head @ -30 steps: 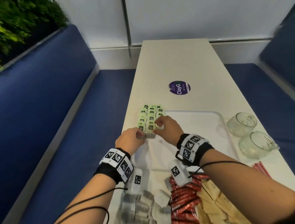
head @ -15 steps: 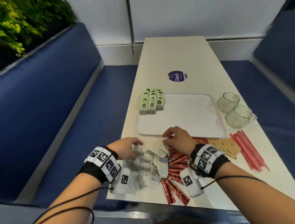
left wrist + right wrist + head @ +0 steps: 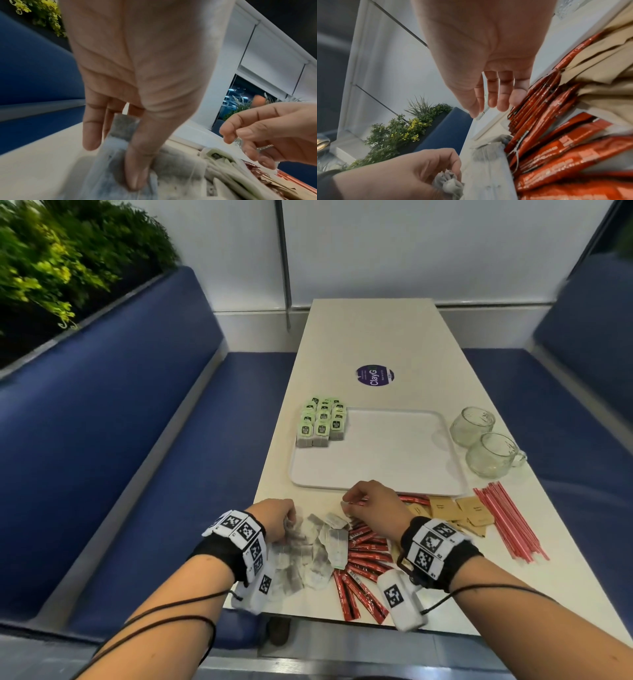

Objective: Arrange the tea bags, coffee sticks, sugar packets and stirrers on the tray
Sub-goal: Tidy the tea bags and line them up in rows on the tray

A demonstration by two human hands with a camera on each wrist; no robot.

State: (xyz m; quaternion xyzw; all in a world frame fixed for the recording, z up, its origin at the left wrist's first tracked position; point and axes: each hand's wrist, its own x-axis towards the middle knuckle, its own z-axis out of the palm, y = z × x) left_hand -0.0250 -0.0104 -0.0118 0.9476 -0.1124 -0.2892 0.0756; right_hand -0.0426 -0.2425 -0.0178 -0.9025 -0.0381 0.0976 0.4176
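Left hand [image 3: 275,517]: at the left edge of the loose pile, palm down, fingers curled; thumb and fingers pinch one grey tea bag [image 3: 120,136] by its upper part, seen plainly in the left wrist view.
Loose tea bags [image 3: 308,556]: a jumbled heap on the counter [image 3: 373,337] between the two hands, their strings crossing one another.
Risk, left: the pinched bag's string may be caught under its neighbours, so I judge a quick lift could drag others along or off the near counter edge, which lies just behind the wrists.
Arranged tea bags [image 3: 322,422]: neat rows of green-tagged bags well ahead of the left hand, at the far left corner of the tray [image 3: 394,453].
Right hand [image 3: 371,508]: hovering just past the heap, near the tray's close rim; fingers bent downward, thumb tip close to the fingertips. It seems to pinch a thin string or tag, but I cannot tell for certain.
Coffee sticks [image 3: 366,563]: red, fanned out under and behind the right wrist.
Risk, right: the wrist hangs low over the sticks; a sweep could scatter them.
Sugar packets [image 3: 455,511]: brown, just right of the right hand.
Stirrers [image 3: 507,522]: red bundle further right.
Glass cups [image 3: 483,443]: ahead and to the right, beside the tray.
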